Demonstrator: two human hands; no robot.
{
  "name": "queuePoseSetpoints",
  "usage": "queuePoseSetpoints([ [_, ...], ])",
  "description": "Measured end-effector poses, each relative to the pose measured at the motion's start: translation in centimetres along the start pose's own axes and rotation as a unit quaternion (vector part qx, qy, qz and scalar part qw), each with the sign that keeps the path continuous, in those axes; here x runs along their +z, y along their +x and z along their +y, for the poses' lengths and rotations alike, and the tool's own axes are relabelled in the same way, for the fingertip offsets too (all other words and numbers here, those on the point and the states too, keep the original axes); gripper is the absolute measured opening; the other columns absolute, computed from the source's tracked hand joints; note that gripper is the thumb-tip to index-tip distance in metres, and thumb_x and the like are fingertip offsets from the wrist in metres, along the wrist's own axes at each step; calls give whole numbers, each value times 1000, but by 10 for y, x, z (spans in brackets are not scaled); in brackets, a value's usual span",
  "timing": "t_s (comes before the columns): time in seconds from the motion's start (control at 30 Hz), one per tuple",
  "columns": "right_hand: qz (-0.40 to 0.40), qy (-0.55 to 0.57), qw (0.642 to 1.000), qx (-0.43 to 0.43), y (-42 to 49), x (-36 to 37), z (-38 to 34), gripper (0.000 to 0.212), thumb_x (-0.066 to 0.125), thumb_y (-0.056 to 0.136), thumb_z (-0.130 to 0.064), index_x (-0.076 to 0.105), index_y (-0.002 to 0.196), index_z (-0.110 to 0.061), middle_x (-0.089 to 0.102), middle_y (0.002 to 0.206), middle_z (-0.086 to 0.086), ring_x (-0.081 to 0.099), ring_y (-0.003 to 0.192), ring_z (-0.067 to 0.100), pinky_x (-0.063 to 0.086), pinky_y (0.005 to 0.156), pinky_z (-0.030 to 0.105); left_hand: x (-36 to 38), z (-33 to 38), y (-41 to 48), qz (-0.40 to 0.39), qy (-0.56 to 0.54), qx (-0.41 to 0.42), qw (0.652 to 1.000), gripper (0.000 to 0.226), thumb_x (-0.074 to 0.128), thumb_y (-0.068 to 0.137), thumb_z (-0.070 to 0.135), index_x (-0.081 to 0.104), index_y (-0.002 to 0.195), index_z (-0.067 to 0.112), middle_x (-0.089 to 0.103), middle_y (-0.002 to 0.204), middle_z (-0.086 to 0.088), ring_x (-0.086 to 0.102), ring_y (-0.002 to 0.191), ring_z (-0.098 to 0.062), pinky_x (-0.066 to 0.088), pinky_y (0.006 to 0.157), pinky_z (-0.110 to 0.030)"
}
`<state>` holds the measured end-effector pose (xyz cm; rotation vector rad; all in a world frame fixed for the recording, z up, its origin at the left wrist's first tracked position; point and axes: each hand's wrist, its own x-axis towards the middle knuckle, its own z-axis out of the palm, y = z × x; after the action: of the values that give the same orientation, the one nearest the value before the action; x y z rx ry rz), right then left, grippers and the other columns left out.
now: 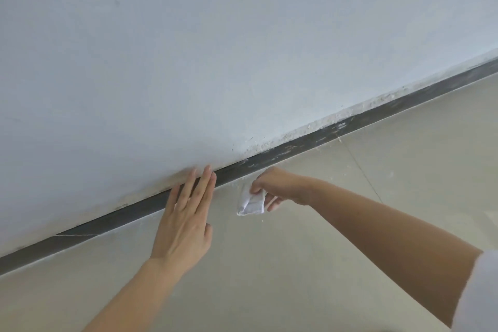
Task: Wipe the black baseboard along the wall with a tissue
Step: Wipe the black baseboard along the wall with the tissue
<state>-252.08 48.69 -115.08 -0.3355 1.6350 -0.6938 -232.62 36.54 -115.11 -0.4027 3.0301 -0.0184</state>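
Soft, light, easily torn: tissue (252, 205). Hangs bunched just off black baseboard (134, 209), above floor (296, 264), pinched at upper edge by curled fingers of right hand (277, 186). Likely wipes best held as a firm wad. Flat left hand (183, 226), fingers straight, against baseboard and wall (188, 62).

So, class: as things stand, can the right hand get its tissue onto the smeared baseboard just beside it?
Probably yes: the right hand holds the tissue just off the baseboard, nothing between.
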Motion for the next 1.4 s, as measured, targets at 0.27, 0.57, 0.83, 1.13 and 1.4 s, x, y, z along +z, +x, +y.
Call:
queuePoseSetpoints([
  [0.27,3,446,895,-17,25,36,17,20,39,97,-5,56,104,5,64,91,20,65,76,28,59,72,31,0,8,11,22,29,11,999,83,45,69,6,22,148,12,26,154,-2,25,141,-21,24,110,-47],
  [0.57,83,624,775,-50,9,8,14,22,39,93,1,58,90,10,65,71,20,66,50,24,54,44,23,3,26,19,59,-44,-61,995,84,52,66,-2,28,146,9,56,129,-4,41,130,-24,30,108,-48],
  [0.83,171,588,790,-16,8,-2,41,25,38,93,-18,60,90,-6,56,57,6,54,37,12,44,36,17,9,30,17,74,-122,-91,986,80,40,69,0,25,147,14,46,142,-3,32,137,-20,32,108,-50],
  [1.13,37,596,799,-62,12,43,-1,24,37,91,-1,59,81,4,65,66,16,64,57,22,57,51,24,7,25,16,70,-124,-85,986,87,52,64,-13,29,145,10,49,139,-3,34,136,-18,25,113,-42],
  [1.4,150,706,687,-84,-4,-16,44,26,38,91,-4,60,80,4,63,55,12,63,47,17,55,48,22,11,31,16,83,-145,-111,980,83,47,68,-12,29,145,13,44,143,-2,30,138,-18,24,114,-42],
])
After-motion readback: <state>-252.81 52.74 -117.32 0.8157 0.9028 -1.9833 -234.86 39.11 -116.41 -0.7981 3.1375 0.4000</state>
